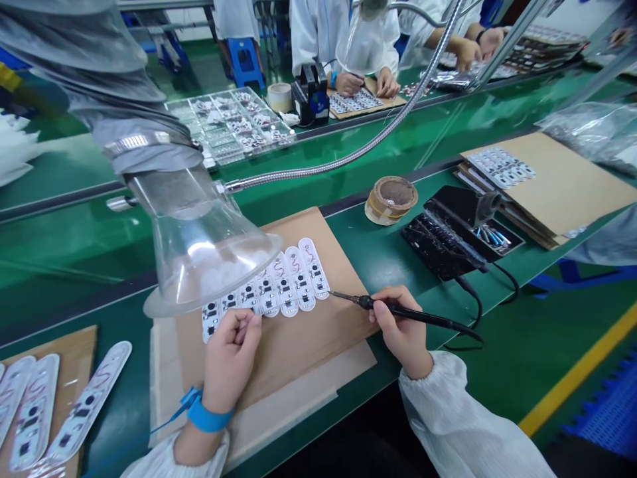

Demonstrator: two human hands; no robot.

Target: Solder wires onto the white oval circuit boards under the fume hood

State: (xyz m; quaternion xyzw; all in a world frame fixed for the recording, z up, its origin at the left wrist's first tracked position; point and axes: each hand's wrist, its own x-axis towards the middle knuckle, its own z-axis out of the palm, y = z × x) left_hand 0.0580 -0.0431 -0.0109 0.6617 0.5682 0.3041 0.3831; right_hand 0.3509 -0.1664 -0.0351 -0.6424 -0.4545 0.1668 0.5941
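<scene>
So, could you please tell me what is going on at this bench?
A person's right hand holds a soldering iron, its tip at the near end of the rightmost board in a row of white circuit boards. They lie on a cardboard sheet. The left hand, fingers curled, is by the row's near edge; whether it grips anything is unclear. A clear hood hangs over the row's left part. Across the way, a co-worker's hands are at similar boards.

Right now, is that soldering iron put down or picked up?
Picked up: the right hand grips the soldering iron like a pen.
</scene>
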